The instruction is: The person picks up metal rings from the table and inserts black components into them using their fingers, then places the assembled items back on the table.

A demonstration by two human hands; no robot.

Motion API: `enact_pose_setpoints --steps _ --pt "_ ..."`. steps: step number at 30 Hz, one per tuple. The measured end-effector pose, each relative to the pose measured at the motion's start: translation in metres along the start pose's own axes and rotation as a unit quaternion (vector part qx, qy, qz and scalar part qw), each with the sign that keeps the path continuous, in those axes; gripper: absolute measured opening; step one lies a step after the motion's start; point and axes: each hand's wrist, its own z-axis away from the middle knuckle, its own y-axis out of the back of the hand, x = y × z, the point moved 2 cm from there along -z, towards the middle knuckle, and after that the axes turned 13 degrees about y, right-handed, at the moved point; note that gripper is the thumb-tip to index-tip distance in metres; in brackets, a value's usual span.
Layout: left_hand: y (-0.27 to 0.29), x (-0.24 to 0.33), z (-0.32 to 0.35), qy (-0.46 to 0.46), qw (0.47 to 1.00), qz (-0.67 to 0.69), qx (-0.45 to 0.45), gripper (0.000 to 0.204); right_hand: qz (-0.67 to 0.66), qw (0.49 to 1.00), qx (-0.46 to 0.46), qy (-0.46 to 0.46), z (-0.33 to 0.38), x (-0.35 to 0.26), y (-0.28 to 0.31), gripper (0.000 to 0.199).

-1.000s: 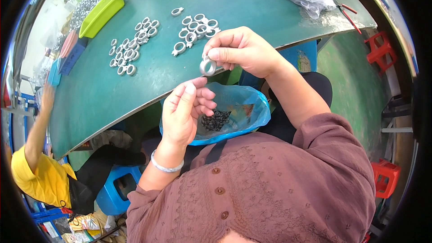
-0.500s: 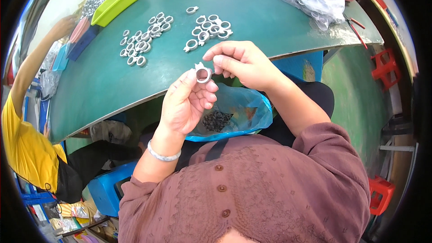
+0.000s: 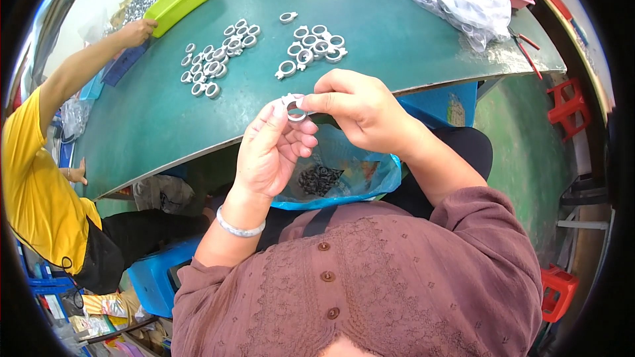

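Note:
Between the thumb and fingers of my left hand (image 3: pixel 270 144) is a small grey metal ring clamp (image 3: pixel 296 114), its lugged end pointing up. My right hand (image 3: pixel 357 104) is closed, with thumb and forefinger pinching at the clamp's upper right side. Whether those fingertips also hold a small part is hidden. Loose ring clamps lie in two groups on the green table beyond: a left group (image 3: pixel 213 61) and a right group (image 3: pixel 320 42). One single clamp (image 3: pixel 288 18) lies apart behind them. Below my hands, an open blue plastic bag (image 3: pixel 364 188) in my lap holds small dark parts (image 3: pixel 320 179).
The green table (image 3: pixel 152 129) has its edge just under my hands. At left, a co-worker in yellow (image 3: pixel 49 208) grips a lime-green bin (image 3: pixel 180 3) beside heaped metal parts. A clear bag of rings (image 3: pixel 456 0) and red-handled pliers (image 3: pixel 528 49) are at far right.
My right hand has moved left, its thumb and forefinger now against the clamp's top. The co-worker's hand has reached the lime-green bin, and their other hand now shows at the table edge.

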Motion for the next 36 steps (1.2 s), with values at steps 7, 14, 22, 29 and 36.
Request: enact_pose_setpoints --steps 7,14,22,29,36 --pt "0.004 0.004 -0.002 -0.04 0.999 -0.018 0.009 0.026 0.035 0.999 -0.007 0.013 -0.004 -0.002 -0.007 0.028" --pt "0.009 0.008 -0.003 -0.081 0.996 -0.026 0.029 0.025 -0.104 0.994 0.031 -0.033 -0.007 -0.001 -0.014 0.025" --pt "0.012 0.007 -0.004 -0.07 0.997 -0.026 0.027 0.023 -0.155 0.978 0.062 -0.128 -0.004 0.005 -0.016 0.014" --pt "0.009 0.006 -0.002 -0.057 0.997 -0.027 0.039 0.021 -0.146 0.982 0.048 -0.109 -0.003 0.006 -0.017 0.014" --pt "0.009 0.005 -0.002 -0.05 0.997 -0.028 0.055 0.021 -0.133 0.987 0.044 -0.078 -0.006 0.0 -0.018 0.016"
